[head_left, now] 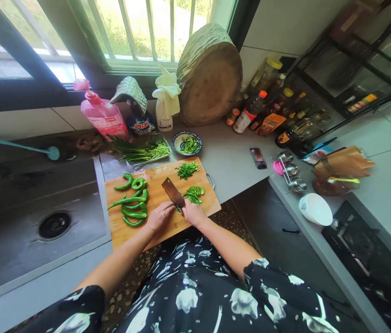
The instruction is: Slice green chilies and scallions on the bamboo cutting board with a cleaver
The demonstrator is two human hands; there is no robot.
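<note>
reaching forward from bent elbows, both hands meet low on the cutting board [161, 199]. right hand [193, 213] is clamped on the cleaver [174, 193], blade angled up-left; left hand [160, 216] lies flat, fingers loose, beside whole green peppers [133, 201].

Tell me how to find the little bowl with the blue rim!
Start at the wooden cutting board beside the sink. Just behind its far edge, toward the window, sits the bowl. It is round with a blue patterned rim and holds chopped greens, unlike the flat tray of long stalks beside it.
</note>
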